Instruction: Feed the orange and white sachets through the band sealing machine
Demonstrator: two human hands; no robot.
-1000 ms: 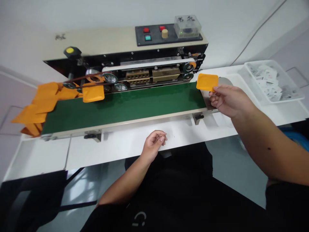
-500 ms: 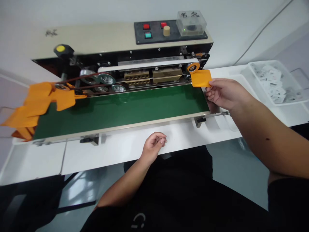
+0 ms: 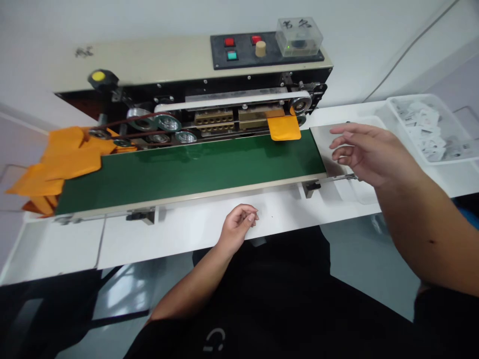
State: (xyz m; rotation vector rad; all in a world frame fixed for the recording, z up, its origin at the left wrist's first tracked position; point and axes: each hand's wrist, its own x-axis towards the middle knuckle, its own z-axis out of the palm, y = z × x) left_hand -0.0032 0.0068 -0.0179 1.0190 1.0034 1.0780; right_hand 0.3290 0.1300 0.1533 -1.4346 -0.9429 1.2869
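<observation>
The right hand (image 3: 370, 154) is open, fingers spread, above the steel plate (image 3: 322, 149) at the right end of the green belt (image 3: 187, 174). The left hand (image 3: 237, 229) rests loosely curled and empty on the bench (image 3: 179, 234) in front of the belt. An orange pouch (image 3: 284, 128) lies along the belt's far edge, partly under the sealer (image 3: 224, 80); more pouches (image 3: 71, 164) pile past its left end.

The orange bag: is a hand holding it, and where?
No, nothing is held. The orange bag lies on the green belt; the right hand is open nearby.
</observation>
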